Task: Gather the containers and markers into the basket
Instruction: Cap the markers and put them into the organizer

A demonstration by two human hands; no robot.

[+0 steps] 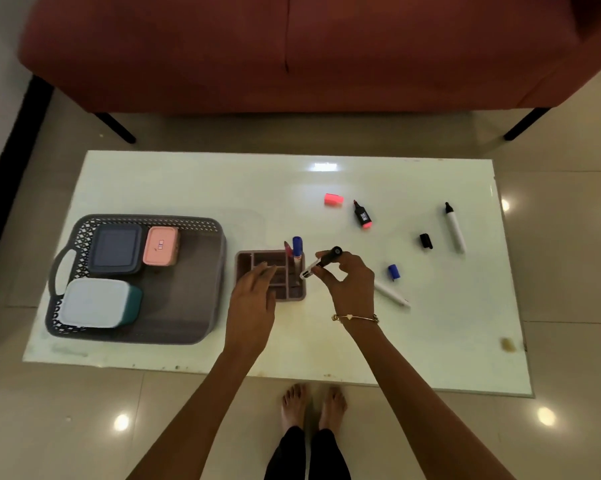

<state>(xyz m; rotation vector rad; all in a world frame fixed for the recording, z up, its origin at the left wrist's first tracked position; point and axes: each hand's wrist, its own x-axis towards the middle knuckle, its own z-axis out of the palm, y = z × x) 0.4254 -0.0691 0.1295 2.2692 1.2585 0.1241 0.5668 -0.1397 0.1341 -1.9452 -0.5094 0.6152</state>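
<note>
A grey lattice basket at the table's left holds a dark blue container, a pink container and a white-lidded teal container. A brown organizer tray stands beside it with a blue-capped marker and a red pen upright in it. My right hand grips a black-capped marker just right of the organizer. My left hand hovers over the organizer's front left, fingers spread, holding nothing. Loose on the table lie a pink highlighter, a black marker and a white marker.
Three caps lie loose: pink, black, blue. The white glossy table stands on a tiled floor, with a red sofa behind it. My bare feet are at the near edge.
</note>
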